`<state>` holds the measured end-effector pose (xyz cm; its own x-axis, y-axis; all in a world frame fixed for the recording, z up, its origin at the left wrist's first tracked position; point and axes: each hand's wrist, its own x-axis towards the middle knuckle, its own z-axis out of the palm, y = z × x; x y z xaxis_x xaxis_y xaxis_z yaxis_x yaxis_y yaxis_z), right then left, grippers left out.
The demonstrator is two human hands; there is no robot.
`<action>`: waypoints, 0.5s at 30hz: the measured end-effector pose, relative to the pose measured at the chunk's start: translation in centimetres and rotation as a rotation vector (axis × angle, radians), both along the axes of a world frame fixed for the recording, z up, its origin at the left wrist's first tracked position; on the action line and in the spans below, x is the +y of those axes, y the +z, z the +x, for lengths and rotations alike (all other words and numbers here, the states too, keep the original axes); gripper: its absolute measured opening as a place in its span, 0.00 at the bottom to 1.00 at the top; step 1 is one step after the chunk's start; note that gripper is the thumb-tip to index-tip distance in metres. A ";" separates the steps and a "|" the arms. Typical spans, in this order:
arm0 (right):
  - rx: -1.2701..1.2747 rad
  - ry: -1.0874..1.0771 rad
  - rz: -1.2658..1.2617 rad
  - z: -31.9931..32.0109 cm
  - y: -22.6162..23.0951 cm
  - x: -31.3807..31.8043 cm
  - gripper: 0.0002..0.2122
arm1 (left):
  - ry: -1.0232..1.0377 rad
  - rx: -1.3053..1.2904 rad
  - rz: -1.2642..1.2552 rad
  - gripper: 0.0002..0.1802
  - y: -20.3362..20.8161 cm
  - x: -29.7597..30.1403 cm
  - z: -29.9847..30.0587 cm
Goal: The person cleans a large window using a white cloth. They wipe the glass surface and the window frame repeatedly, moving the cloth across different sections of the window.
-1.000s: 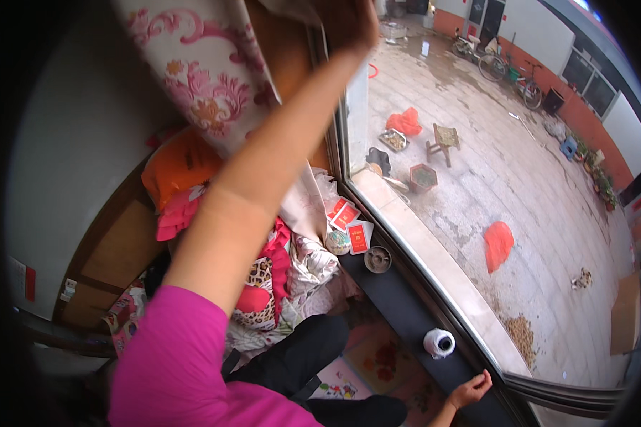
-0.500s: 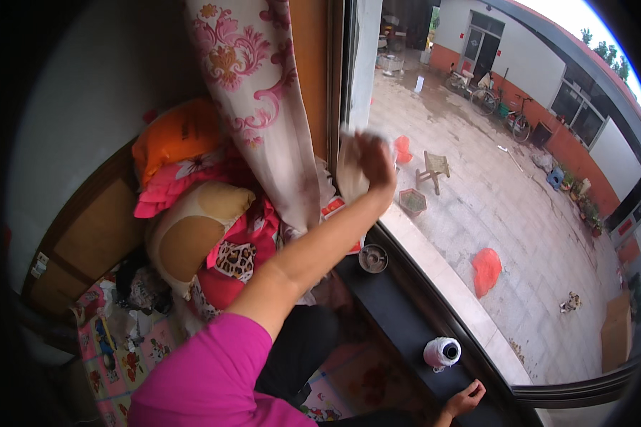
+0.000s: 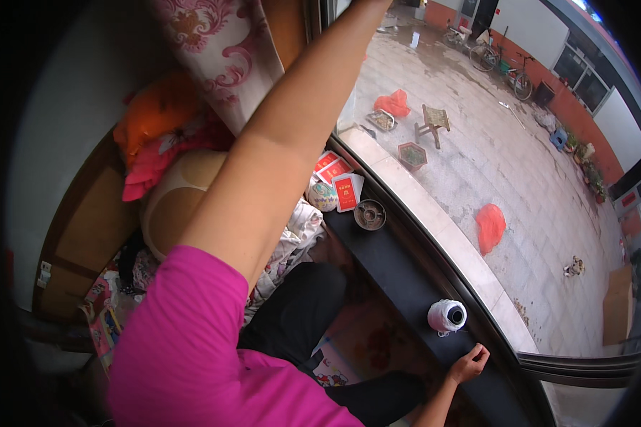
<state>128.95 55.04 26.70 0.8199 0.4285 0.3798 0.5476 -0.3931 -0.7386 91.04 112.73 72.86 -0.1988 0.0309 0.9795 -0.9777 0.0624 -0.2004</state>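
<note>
My left arm [image 3: 278, 142] stretches up across the view, and its hand is beyond the top edge. At the lower right, my right hand [image 3: 470, 363] is closed, with the fingertips pinched together over the dark window ledge. Whatever those fingers hold is too small to make out. Just behind the right hand, a spool of white thread [image 3: 443, 315] stands on the ledge, its dark core facing up. Touching between hand and spool does not show.
The dark ledge [image 3: 399, 267] carries a round metal ashtray [image 3: 369, 214] and red-backed cards [image 3: 346, 191] beside a patterned round object [image 3: 322, 196]. A floral curtain [image 3: 224, 50] hangs at the left, above piled clothes and an orange bag [image 3: 157, 117]. Past the window lies a paved courtyard [image 3: 434, 192].
My left hand, earlier blurred before the window near the curtain with something whitish, has moved up out of view. The right hand stays pinched by the spool. The view has shifted slightly.
</note>
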 end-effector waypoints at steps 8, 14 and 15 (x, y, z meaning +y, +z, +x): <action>-0.020 0.024 -0.020 -0.2 0.1 0.6 0.13 | 2.109 0.279 -1.252 0.43 -34.5 -2.5 0.1; -0.035 -0.007 0.024 -0.4 0.1 0.8 0.13 | 1.652 0.997 -1.914 0.42 -37.8 -9.9 7.4; -0.066 0.042 0.027 -0.3 0.2 0.8 0.14 | 1.741 0.902 -1.835 0.41 -38.6 -10.8 8.8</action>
<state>128.66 55.85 26.85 0.7742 0.4509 0.4442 0.6111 -0.3493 -0.7103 99.83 101.89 34.21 -0.6985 0.7082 0.1022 0.1057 -0.0391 0.9936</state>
